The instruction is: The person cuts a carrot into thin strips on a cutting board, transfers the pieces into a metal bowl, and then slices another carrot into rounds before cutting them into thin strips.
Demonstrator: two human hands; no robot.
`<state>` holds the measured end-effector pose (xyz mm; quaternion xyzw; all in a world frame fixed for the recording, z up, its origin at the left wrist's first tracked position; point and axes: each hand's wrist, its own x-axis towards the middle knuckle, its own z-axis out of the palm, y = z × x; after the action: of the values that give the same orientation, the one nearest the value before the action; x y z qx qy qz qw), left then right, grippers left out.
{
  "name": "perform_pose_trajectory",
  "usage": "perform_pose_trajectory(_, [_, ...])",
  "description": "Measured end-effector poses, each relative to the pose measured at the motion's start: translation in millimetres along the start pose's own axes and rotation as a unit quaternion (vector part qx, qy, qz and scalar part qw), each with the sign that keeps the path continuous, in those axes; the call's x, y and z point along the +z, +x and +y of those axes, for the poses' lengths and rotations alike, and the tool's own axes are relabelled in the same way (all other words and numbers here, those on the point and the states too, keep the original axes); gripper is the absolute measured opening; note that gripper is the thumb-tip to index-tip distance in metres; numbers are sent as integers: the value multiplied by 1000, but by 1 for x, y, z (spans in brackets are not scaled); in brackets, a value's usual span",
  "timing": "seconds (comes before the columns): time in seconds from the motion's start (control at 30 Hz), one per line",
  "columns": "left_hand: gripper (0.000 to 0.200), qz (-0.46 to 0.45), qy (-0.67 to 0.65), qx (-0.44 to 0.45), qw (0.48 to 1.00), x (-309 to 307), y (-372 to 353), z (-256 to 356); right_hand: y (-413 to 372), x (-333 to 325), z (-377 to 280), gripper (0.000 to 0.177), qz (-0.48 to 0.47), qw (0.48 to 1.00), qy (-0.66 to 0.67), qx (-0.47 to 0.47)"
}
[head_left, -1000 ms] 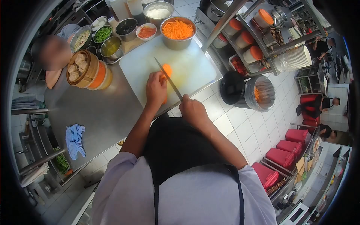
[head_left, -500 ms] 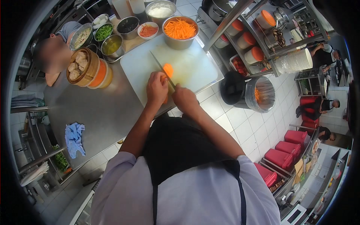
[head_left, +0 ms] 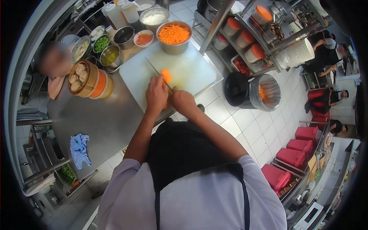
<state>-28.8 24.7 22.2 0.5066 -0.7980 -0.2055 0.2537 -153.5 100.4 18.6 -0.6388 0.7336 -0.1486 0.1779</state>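
Note:
On a white cutting board (head_left: 199, 73), my right hand (head_left: 183, 102) is closed around the handle of a kitchen knife (head_left: 152, 65). The long blade points away from me to the upper left. My left hand (head_left: 156, 94) presses closed on a carrot (head_left: 165, 104), which is mostly hidden under the fingers, right beside the blade. Thin orange carrot slices (head_left: 165, 74) lie on the far side of the knife. Beyond them, a metal bowl of carrot strips (head_left: 174, 34) stands at the board's far edge.
Left of the board stand a bamboo steamer with dumplings (head_left: 82, 78) and bowls of chopped greens (head_left: 101, 43) and yellow liquid (head_left: 110, 56). A blue cloth (head_left: 79, 150) lies on the steel counter (head_left: 103, 119). A lined bin (head_left: 273, 94) is at right. Other people are nearby.
The view has shifted a little, so board and bowls sit further left. Both hands stay at the carrot and knife, with the blade still beside the slices.

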Motion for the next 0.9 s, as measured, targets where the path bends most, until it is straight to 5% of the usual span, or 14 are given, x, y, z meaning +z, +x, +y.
perform_pose_trajectory(0.17, [35, -47, 49, -2, 998, 1, 5, 0, 0, 6, 5, 14, 2, 1000, -3, -11])
perform_pose_trajectory(0.27, [28, 63, -32, 3, 998, 5, 0, -3, -4, -5, 0, 16, 11, 999, 38, 6])
perform_pose_trajectory(0.37, [27, 12, -113, -143, 983, 5, -2, -6, -16, -33, -9, 18, 19, 997, 71, 21])
perform_pose_trajectory(0.9, [21, 68, -139, -143, 978, 23, -9, -20, -60, -53, -12, 20, -67, 996, 27, 51])
